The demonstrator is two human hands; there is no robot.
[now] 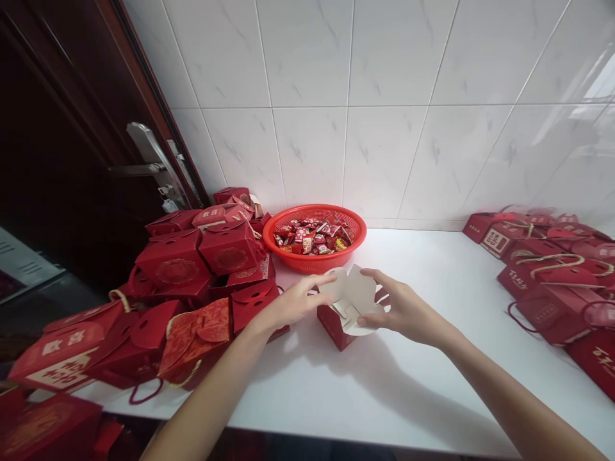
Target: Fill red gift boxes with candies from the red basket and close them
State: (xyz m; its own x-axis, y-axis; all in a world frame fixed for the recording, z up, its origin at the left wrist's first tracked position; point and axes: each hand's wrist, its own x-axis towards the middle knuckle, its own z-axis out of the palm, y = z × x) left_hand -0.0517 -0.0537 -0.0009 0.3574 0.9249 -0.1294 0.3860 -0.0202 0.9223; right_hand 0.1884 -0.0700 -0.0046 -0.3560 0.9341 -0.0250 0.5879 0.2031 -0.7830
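Observation:
A red paper gift box (331, 325) stands on the white table in front of me, its top flaps spread apart and the pale inside showing. My left hand (302, 299) grips the left flap between thumb and fingers. On the other side, my right hand (401, 308) has its thumb on the near flap and its index finger at the top of the back flap. The box's bottom looks bare where it shows between the flaps. Just behind the box is a red plastic basket (314, 262) of wrapped candies (314, 235).
Red gift boxes (180, 262) are piled on the left, some with cord handles. More red boxes (542, 275) stand in rows along the right. A tiled wall (312, 153) closes off the back of the white table (423, 256). A dark door (72, 96) is at left.

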